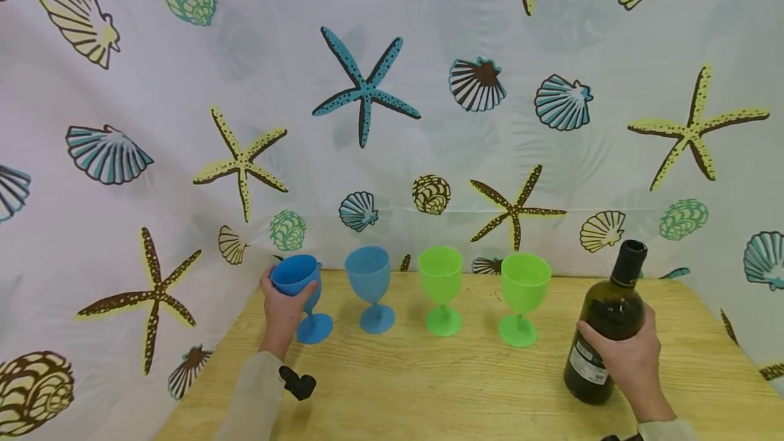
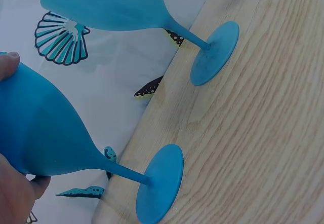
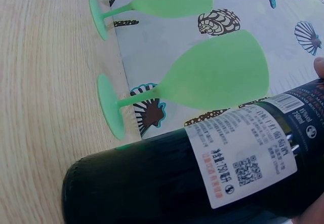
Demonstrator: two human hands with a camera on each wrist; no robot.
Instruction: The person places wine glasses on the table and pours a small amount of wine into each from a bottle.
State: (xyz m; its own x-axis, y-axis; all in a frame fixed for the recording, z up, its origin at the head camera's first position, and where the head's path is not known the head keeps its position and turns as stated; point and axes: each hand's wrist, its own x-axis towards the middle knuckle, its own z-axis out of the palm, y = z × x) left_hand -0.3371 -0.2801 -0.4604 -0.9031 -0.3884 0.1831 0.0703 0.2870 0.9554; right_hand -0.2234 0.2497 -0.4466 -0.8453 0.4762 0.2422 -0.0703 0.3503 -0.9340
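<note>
At the left end of a row of goblets, the left hand grips the bowl of a dark blue goblet; the left wrist view shows that goblet with fingers around its bowl. On the right, the right hand holds a dark wine bottle around its body, the bottle nearly upright and its neck uncovered. A white back label shows in the right wrist view. Between the hands stand a lighter blue goblet, a green goblet and another green goblet, all upright.
A light wooden table carries the goblets along its far side. Behind and beside it hangs a white cloth printed with shells and starfish. Dark wrist straps show at the light sleeves.
</note>
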